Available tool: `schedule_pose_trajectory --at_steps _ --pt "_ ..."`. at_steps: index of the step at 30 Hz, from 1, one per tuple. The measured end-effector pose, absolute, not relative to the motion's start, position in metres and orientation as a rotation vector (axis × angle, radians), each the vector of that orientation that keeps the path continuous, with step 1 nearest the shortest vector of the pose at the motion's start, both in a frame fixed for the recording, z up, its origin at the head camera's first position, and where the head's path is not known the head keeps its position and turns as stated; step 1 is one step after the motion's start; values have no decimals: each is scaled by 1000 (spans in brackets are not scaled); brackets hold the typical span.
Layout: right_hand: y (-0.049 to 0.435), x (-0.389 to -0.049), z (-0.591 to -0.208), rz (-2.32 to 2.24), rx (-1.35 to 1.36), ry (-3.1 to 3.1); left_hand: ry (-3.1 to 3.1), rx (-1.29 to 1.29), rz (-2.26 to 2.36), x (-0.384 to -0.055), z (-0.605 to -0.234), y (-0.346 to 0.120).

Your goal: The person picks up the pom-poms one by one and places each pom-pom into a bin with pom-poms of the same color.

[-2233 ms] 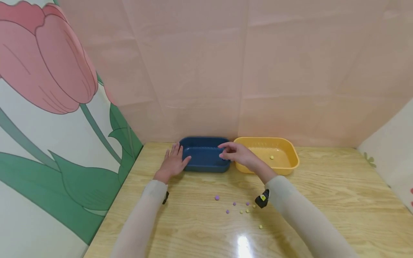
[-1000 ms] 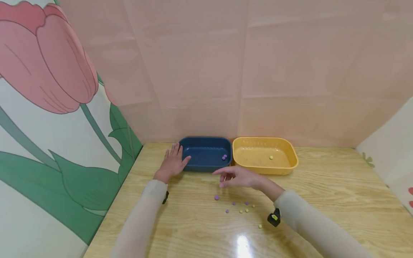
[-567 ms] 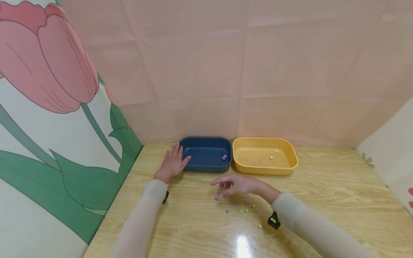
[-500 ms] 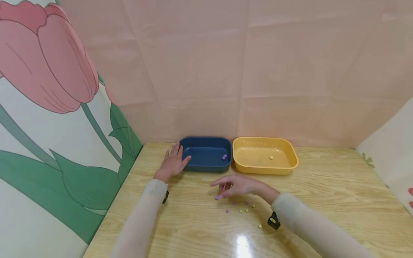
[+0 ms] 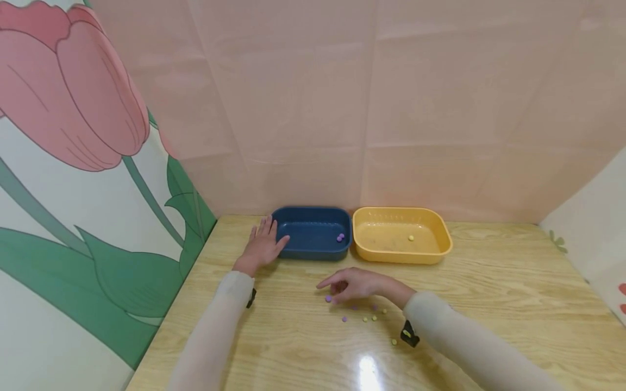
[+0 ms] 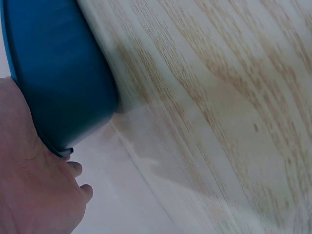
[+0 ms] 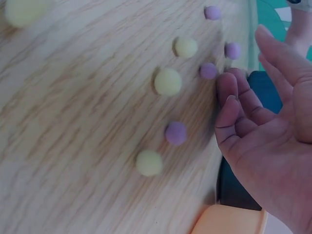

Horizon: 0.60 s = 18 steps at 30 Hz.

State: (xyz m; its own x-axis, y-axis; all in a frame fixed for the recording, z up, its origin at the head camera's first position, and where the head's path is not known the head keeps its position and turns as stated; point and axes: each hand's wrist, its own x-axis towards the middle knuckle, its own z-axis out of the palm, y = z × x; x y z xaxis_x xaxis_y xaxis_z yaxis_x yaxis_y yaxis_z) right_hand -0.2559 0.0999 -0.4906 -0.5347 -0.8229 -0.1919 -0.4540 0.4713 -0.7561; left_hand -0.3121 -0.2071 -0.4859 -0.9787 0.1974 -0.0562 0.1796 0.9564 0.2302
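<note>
My left hand rests at the left end of the blue tray, fingers stretched along its side and thumb over the rim. In the left wrist view the hand lies against the tray's edge. Low over the table, my right hand reaches left with its index finger extended and the other fingers bent. Its thumb tip is close by a small purple ball; nothing shows in its grasp. Two purple balls lie inside the blue tray. More purple balls and yellow balls lie loose below the hand.
A yellow tray stands right beside the blue one, with one yellow ball in it. Behind both trays rises a pink-covered wall. A lone yellow ball lies nearest on the wooden table.
My right hand has moved from over the blue tray down to the table by the purple ball, uncovering two purple balls in the tray. My left hand has stayed put.
</note>
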Motion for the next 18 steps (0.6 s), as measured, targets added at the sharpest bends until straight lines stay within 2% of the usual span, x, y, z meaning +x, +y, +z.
schedule_pose_trajectory --at_steps 18 --pt "95 -258 -497 -774 -1066 2304 3025 286 354 -312 -486 -207"
